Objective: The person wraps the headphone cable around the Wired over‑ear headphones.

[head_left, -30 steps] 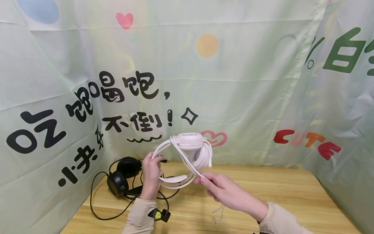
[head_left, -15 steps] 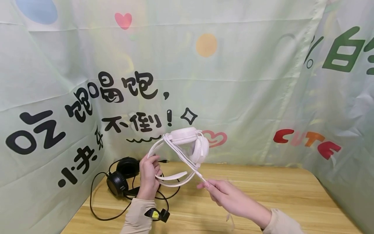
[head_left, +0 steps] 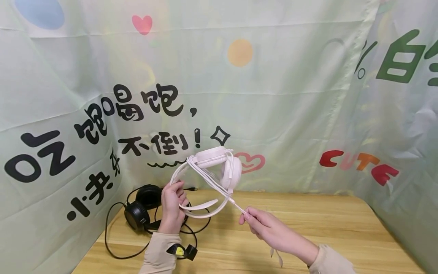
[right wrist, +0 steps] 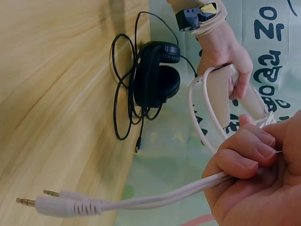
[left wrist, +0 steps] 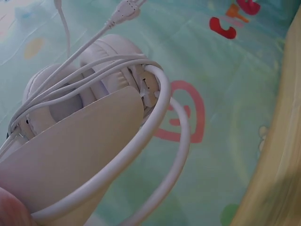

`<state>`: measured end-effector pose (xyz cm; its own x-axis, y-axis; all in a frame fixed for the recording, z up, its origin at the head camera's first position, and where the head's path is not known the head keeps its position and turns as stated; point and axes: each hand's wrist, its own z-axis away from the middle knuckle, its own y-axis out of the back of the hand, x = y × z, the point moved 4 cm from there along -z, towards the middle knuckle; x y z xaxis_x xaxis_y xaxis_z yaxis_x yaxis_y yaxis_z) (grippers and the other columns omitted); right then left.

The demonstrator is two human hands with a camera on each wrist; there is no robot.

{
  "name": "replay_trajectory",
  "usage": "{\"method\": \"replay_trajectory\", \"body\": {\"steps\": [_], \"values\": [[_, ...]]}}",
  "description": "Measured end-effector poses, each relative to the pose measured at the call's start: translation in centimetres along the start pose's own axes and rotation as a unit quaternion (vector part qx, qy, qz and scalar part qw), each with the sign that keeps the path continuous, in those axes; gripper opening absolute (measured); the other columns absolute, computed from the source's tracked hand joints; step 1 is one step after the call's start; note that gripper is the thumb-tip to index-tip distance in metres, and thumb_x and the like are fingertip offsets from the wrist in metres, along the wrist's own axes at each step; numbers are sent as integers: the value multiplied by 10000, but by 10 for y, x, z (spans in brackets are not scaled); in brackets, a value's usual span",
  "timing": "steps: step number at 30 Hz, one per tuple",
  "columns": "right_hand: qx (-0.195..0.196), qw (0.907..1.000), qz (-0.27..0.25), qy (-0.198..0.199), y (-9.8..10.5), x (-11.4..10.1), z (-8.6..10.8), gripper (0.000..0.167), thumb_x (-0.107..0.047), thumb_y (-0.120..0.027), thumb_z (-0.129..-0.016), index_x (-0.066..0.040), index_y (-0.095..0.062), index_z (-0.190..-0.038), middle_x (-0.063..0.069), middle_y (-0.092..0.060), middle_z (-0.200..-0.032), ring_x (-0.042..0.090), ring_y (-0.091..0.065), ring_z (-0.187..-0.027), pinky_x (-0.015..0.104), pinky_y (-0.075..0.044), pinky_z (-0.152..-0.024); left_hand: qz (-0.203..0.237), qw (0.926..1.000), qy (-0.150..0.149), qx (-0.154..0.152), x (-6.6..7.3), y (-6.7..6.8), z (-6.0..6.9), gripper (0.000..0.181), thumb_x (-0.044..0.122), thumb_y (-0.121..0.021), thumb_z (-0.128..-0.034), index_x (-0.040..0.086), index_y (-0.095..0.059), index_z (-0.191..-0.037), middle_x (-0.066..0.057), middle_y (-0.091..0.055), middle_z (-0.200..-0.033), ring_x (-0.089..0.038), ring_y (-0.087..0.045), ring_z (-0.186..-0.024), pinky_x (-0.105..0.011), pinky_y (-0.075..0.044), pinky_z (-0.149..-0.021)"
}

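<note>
- Above the desk [head_left: 325,228], we are holding the white headphones [head_left: 207,156] aloft; our left hand [head_left: 172,203] is gripping the headband [left wrist: 84,150] with curled fingers; our right hand [head_left: 268,228] is pinching the white cable [head_left: 211,182] between thumb and fingers.
- Across the ear cups [head_left: 236,173], the cable's loops are looking loosely wound to us; a hard tug could be cinching them into a knot or straining the joint.
- Below our right hand, the plugs [right wrist: 66,206] are dangling; they could be snagging if swung.
- Behind our left hand, black headphones [head_left: 137,217] are lying with their cord; lowering ours there could be tangling both.
</note>
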<state>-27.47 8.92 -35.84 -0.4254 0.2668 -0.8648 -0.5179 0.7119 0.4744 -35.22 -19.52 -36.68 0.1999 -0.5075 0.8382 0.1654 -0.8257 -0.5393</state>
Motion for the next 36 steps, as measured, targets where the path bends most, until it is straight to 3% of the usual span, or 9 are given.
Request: {"method": "replay_trajectory", "body": {"steps": [20, 24, 28, 30, 33, 36], "values": [[43, 9998, 105, -183, 12, 19, 1, 292, -245, -388, -1180, -48, -587, -1097, -68, -394, -724, 0, -326, -579, 210, -275, -490, 338, 9989, 291, -122, -3, -1, 0, 280, 48, -497, -1052, 139, -405, -804, 90, -251, -579, -54, -252, -445, -176, -224, -406], [95, 9998, 172, -3, 16, 26, 4, 247, -186, -410, -1171, -44, -587, -1073, -39, -442, -707, 7, -402, -567, 213, -358, -474, 461, 9980, 420, -133, -3, 0, -1, 267, 75, -467, -1066, 151, -371, -829, 82, -258, -614, -54, -252, -459, -177, -223, -420], [174, 9991, 375, 132, 22, 35, 4, 239, -148, -427, -1161, -52, -607, -1037, 31, -556, -723, 38, -551, -622, 251, -543, -562, 627, 9962, 576, -157, -3, 0, -1, 223, 96, -433, -1083, 163, -354, -885, 84, -262, -629, -47, -255, -464, -168, -220, -430], [203, 9984, 507, 173, 24, 39, 3, 244, -141, -443, -1154, -51, -627, -1020, 55, -608, -767, 36, -592, -694, 258, -578, -637, 696, 9952, 656, -201, -4, 0, -1, 197, 96, -419, -1088, 164, -357, -913, 86, -264, -627, -43, -256, -462, -163, -218, -431], [348, 9948, 942, 156, 27, 45, 2, 241, -157, -486, -1141, -89, -668, -998, 24, -646, -861, 6, -563, -760, 233, -539, -680, 756, 9941, 725, -277, -6, -2, -1, 187, 95, -406, -1089, 163, -360, -920, 89, -271, -620, -36, -258, -457, -158, -215, -428], [689, 9856, 1541, 141, 30, 47, 1, 230, -188, -543, -1120, -155, -722, -978, -11, -648, -946, -11, -510, -808, 229, -468, -688, 792, 9933, 782, -326, -9, -4, -1, 195, 101, -407, -1084, 166, -361, -906, 91, -277, -614, -34, -261, -452, -157, -215, -427]]}}
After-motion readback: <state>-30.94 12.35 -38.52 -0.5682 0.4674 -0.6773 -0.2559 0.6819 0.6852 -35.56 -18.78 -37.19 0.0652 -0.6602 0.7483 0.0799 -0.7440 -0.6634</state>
